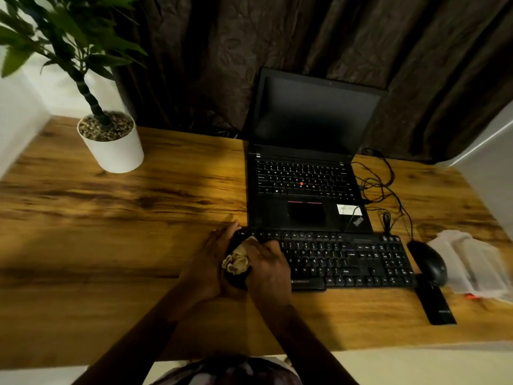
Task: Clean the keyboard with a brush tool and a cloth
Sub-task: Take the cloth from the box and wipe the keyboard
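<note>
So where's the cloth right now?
In the head view, the crumpled cloth sits at the left end of the keyboard, bunched between the left hand and the right hand.

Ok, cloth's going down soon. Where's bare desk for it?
The cloth fits on the wide bare desk left of the keyboard and laptop, in front of the plant pot. The strip between keyboard and desk edge is free. Right of it is crowded: cables, mouse, black bar, plastic packet.

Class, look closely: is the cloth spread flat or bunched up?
Bunched up: the cloth shows crumpled folds in a wad, not a flat sheet.
</note>
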